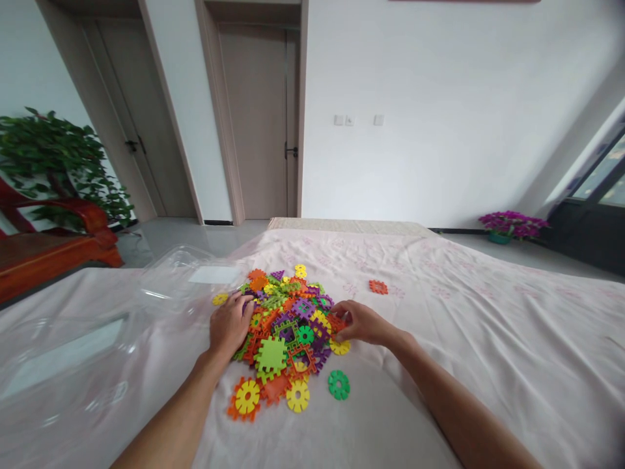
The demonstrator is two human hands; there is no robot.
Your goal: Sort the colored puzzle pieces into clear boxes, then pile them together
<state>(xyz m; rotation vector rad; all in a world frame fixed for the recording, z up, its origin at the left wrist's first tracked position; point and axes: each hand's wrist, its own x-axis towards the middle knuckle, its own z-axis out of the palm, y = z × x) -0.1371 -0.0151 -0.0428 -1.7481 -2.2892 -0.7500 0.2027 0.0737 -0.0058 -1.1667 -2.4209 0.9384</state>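
Note:
A heap of colourful plastic interlocking building pieces lies on the cloth, with notched squares, frames and slotted discs in orange, yellow, green and purple. My left hand rests against the heap's left side, fingers extended and open. At the right edge, my right hand has its thumb and fingers curled around an orange notched piece that still touches the heap. A yellow slotted disc sits just below that hand. Nearer to me are a green slotted disc and a light green notched square on top of the heap.
Two clear plastic containers lie to the left on the pale pink tablecloth. A single orange frame piece is apart at the right. Beyond the table stand a wooden chair, a leafy plant and a purple flower pot.

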